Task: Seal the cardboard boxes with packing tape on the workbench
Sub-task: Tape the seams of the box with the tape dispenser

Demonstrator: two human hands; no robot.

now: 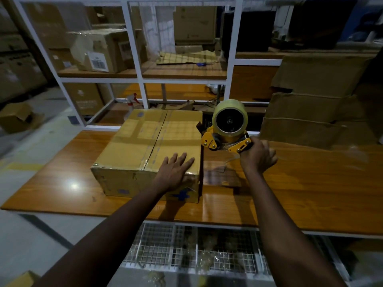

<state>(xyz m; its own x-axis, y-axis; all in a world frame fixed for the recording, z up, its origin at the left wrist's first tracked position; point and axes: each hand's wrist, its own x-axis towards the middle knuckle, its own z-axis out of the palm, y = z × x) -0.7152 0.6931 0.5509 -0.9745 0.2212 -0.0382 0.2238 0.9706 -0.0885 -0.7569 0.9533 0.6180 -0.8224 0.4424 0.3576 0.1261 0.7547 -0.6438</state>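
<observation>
Box (pixel 149 150) is sitting on the counter (pixel 290 193), left hand (pixel 176 170) spreading flat on its near lid while right hand (pixel 257 156) is gripping the tape dispenser (pixel 226 129) just beside; taping likely next, needing the dispenser carried over the centre seam.

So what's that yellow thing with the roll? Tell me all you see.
The tape dispenser is a handheld tool with a yellow, metal-looking frame and a black roller at its front. A roll of pale yellowish tape sits on a black hub facing the camera. The right hand grips its handle, holding it just right of the cardboard box, above the wooden workbench. A clear strip of tape trails beneath it. Whether it touches the box is unclear.
</observation>
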